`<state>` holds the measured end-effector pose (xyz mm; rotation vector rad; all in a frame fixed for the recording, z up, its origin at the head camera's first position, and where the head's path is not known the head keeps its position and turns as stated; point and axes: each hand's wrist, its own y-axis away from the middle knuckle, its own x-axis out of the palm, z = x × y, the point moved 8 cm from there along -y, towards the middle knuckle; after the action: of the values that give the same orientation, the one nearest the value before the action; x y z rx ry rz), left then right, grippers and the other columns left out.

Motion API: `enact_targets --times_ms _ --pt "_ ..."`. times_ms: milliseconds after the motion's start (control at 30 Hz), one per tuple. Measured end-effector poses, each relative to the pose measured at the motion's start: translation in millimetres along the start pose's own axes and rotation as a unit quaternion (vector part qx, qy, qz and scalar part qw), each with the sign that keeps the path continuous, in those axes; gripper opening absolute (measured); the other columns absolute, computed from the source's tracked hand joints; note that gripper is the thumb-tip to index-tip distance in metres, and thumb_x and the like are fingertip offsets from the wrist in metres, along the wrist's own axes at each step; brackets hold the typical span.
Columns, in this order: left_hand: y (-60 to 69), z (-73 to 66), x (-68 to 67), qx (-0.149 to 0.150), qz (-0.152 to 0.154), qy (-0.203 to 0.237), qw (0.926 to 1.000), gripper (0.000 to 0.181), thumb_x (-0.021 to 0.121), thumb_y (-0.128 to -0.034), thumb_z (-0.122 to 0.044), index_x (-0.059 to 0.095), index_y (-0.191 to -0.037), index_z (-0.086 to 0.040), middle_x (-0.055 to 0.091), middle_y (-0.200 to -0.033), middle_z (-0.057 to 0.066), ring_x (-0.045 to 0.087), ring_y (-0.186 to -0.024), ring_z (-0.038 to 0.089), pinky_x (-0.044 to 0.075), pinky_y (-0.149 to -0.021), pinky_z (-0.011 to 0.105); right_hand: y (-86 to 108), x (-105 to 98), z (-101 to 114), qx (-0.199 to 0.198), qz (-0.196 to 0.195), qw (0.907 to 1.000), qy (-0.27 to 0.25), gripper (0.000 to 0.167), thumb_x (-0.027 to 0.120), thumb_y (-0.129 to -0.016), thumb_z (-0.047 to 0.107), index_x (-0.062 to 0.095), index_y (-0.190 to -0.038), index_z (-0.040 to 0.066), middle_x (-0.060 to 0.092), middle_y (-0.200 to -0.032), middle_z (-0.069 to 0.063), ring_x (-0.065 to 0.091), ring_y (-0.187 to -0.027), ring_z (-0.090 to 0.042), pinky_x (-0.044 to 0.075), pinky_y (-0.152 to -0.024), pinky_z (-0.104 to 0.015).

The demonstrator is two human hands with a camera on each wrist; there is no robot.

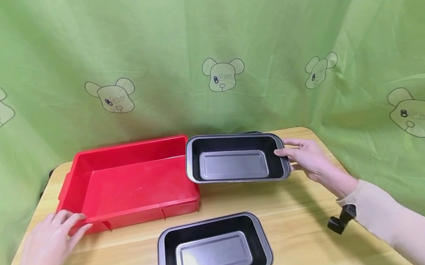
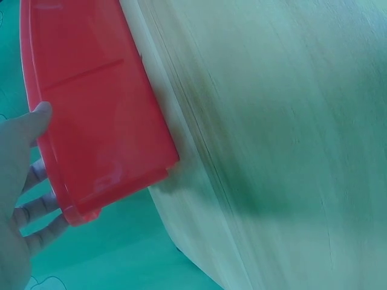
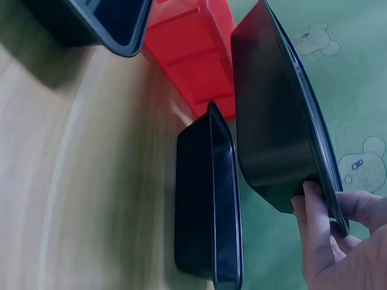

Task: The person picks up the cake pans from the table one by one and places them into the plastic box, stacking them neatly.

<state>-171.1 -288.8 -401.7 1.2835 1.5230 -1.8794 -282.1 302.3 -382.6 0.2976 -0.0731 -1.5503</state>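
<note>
My right hand (image 1: 304, 156) pinches the right short rim of a dark metal loaf pan (image 1: 233, 140), thumb inside and fingers beneath. In the right wrist view, this held loaf pan (image 3: 272, 115) hangs above the table, over a second loaf pan (image 3: 196, 205). From the head view, that second pan is almost fully hidden behind the held one. A third loaf pan (image 1: 213, 256) lies at the front of the table. At the left, my left hand (image 1: 52, 240) grips the near corner of a red plastic tray (image 1: 123, 183), its thumb and fingers either side of the rim in the left wrist view.
All of this stands on a light wooden table (image 1: 288, 229). Behind and to both sides hangs a green curtain (image 1: 168, 32) printed with bear heads. A black camera mount (image 1: 341, 219) sits at the right wrist.
</note>
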Motion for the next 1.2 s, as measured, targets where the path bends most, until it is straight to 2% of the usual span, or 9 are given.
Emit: enact_targets --times_ms 200,400,533,767,1200 --pt "-1.1 0.3 0.5 -0.002 0.001 0.001 1.0 0.093 0.012 -0.0977 -0.079 0.077 -0.094 -0.013 0.067 -0.083 0.006 0.059 -0.069 0.025 0.054 -0.061 0.047 -7.2 13.6 6.6 -0.006 -0.009 0.9996 -0.027 0.046 0.074 -0.095 0.004 0.059 -0.138 0.0 0.078 -0.078 0.009 0.073 -0.064 -0.003 0.062 -0.059 -0.023" --pt "-1.0 -0.3 -0.4 0.006 -0.008 0.002 0.9999 0.091 0.014 -0.0994 -0.078 0.077 -0.093 -0.013 0.067 -0.083 0.006 0.059 -0.069 0.025 0.054 -0.061 0.048 -13.1 34.4 7.4 -0.002 -0.002 0.9995 -0.033 0.06 0.073 -0.095 0.002 0.049 -0.149 -0.007 0.078 -0.078 0.008 0.075 -0.064 -0.006 0.061 -0.058 -0.023" --pt "-1.4 0.2 -1.1 0.01 -0.012 -0.001 0.9999 0.09 0.015 -0.1006 -0.078 0.077 -0.093 -0.013 0.067 -0.082 0.006 0.06 -0.069 0.024 0.054 -0.061 0.047 -18.1 47.9 9.5 0.0 0.005 0.9992 -0.04 0.067 0.072 -0.095 0.001 0.043 -0.155 -0.007 0.078 -0.08 0.007 0.076 -0.063 -0.008 0.062 -0.059 -0.024" --pt "-1.2 2.7 -0.9 0.015 -0.009 0.0 0.9998 0.09 0.014 -0.0993 -0.079 0.076 -0.093 -0.013 0.067 -0.082 0.006 0.06 -0.07 0.026 0.053 -0.059 0.046 -24.9 68.9 14.0 0.0 0.009 0.9985 -0.053 0.064 0.071 -0.095 0.0 0.047 -0.153 -0.006 0.078 -0.078 0.005 0.077 -0.062 -0.009 0.063 -0.061 -0.026" --pt "-1.0 1.9 -6.1 0.043 -0.036 -0.008 0.9984 0.085 0.016 -0.1043 -0.074 0.072 -0.088 -0.012 0.063 -0.076 0.003 0.057 -0.065 0.023 0.049 -0.054 0.041 -33.4 107.3 23.7 -0.006 0.008 0.9978 -0.066 0.057 0.074 -0.092 -0.001 0.058 -0.147 -0.001 0.077 -0.079 0.005 0.076 -0.065 -0.01 0.064 -0.061 -0.028"
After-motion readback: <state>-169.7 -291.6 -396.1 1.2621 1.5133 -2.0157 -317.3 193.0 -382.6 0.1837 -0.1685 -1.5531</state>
